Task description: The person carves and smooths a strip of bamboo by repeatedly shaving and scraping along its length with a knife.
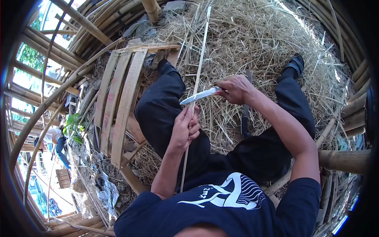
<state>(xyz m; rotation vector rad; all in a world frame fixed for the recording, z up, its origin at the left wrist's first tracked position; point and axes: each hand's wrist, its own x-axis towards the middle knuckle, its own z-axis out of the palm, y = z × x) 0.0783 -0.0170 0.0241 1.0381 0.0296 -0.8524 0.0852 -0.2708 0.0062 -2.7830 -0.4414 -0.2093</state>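
Observation:
My left hand point(186, 128) is wrapped round a long thin bamboo strip point(202, 51), which runs from my lap up across the shavings. In my right hand point(236, 89) is a knife point(200, 95), gripped by its handle. Its pale blade lies across the strip just above my left fingers, the tip pointing left. Most of the handle is hidden by my fingers. A dark, long, flat object point(245, 118), perhaps a sheath or another blade, lies on the ground between my legs.
Bamboo shavings point(252, 35) cover the ground before me. A slatted wooden pallet point(127, 106) leans at my left. Bamboo poles point(75, 59) form a frame on the left, and a thick pole point(343, 161) is near my right elbow. Another person point(59, 144) is outside at left.

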